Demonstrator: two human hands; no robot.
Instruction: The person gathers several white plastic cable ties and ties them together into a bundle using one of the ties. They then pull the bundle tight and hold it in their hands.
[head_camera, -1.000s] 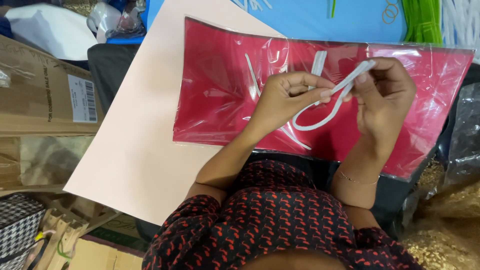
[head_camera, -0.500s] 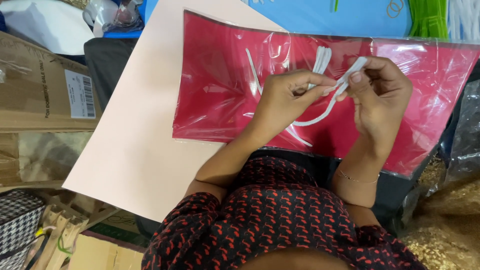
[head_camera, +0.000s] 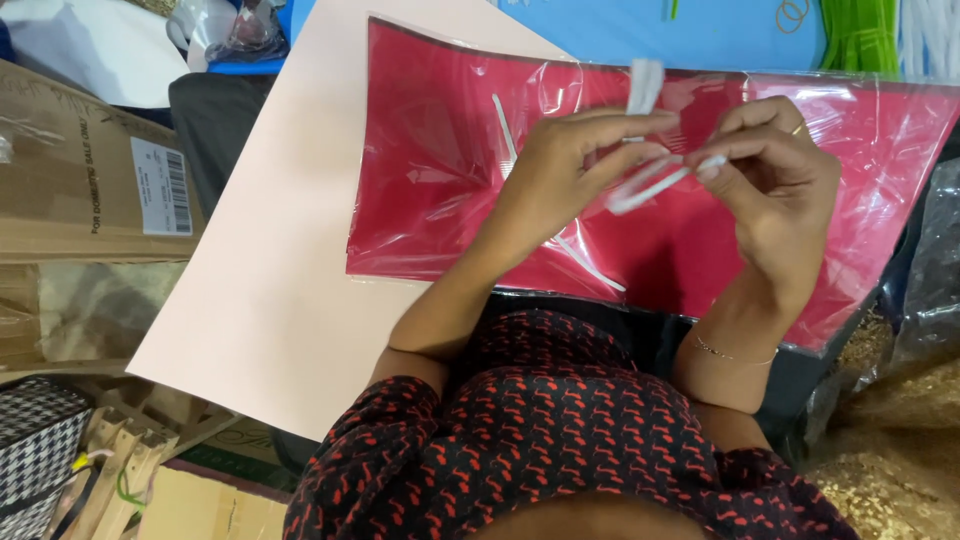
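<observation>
Hidden/unclear: the white strip is motion-blurred between the hands; cannot tell whether it is one folded piece or several. Its upper end sticks up above the left hand, approx. at the top edge of the red sheet. Fingertip contact pts are partly masked by the knuckles. Person's head not in view; torso in a dark top w/ red pattern fills the bottom of frame.

Hands: left hand closed, thumb and fingers pinching the strip near its upper end. Right hand closed, pinching the strip's other end at the fingertips. Both hands held just above the red sheet; strip spans the gap between them.

Surface: red sheet in a clear plastic sleeve, glare on it, lies on a larger pale pink board. More thin white strips lie on the sleeve near the left hand. Blue surface beyond, w/ green sticks cut off at the top edge.

Room: cardboard box at left, wooden pieces lower left, loose straw-coloured material lower right.
</observation>
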